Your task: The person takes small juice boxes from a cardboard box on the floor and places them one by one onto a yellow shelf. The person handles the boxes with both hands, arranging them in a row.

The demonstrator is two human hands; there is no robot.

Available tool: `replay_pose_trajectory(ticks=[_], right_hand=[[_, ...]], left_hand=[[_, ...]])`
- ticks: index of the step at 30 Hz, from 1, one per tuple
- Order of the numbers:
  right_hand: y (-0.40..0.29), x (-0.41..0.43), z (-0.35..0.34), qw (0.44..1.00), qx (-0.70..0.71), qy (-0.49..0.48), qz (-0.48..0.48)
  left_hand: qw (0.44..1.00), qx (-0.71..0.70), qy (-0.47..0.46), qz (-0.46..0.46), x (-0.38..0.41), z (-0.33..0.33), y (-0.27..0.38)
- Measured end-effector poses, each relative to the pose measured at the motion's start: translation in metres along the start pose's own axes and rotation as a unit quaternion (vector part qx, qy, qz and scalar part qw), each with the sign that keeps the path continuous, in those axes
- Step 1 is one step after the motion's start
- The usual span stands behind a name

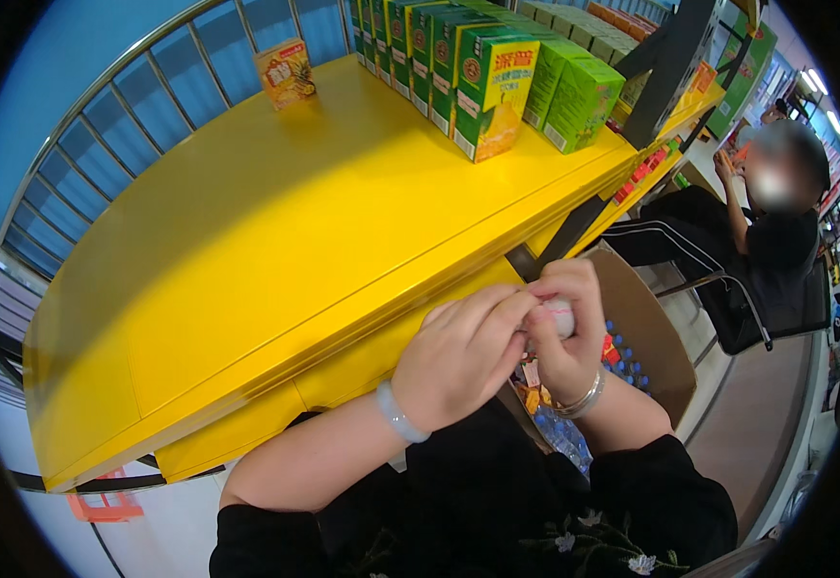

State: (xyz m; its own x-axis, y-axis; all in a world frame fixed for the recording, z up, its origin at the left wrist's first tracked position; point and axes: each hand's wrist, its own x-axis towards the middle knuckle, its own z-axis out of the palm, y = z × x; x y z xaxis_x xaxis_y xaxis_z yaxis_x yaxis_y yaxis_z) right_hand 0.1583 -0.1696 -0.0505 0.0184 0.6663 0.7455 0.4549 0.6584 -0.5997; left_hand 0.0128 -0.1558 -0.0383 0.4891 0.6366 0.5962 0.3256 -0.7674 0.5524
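A small white rounded object (560, 316) with pink marks is held in front of me, above the shelf's front edge and a carton. My right hand (571, 343), with silver bangles at the wrist, curls its fingers and thumb around it. From the left, my left hand (463, 354) meets it with bent fingers pinched at its near end; a pale bangle circles that wrist. My fingers cover much of the object, so its exact kind is unclear.
A yellow shelf (282, 253) spreads ahead, carrying green juice cartons (488, 94), lighter green cartons (582, 105) and one small orange box (286, 74). Below my hands, a cardboard box (655, 347) holds blue-capped bottles (626, 361) and packets. A person (774, 217) sits at right.
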Motion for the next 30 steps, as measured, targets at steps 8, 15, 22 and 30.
replay_pose_trajectory(ticks=[8,15,22,30], right_hand=[[0.047,-0.07,-0.004,0.837,0.322,0.03,0.442],[0.099,-0.137,-0.015,0.802,0.277,0.025,0.528],[0.121,-0.189,-0.026,0.743,0.262,0.047,0.614],[0.167,-0.258,-0.05,0.751,0.055,0.015,0.658]], left_hand=[[0.994,0.057,-0.09,0.013,-0.05,0.061,-0.051],[0.979,0.041,-0.198,-0.009,-0.093,0.116,-0.077],[0.952,0.003,-0.298,-0.071,-0.125,0.179,-0.094],[0.883,0.024,-0.456,-0.109,-0.129,0.228,-0.092]])
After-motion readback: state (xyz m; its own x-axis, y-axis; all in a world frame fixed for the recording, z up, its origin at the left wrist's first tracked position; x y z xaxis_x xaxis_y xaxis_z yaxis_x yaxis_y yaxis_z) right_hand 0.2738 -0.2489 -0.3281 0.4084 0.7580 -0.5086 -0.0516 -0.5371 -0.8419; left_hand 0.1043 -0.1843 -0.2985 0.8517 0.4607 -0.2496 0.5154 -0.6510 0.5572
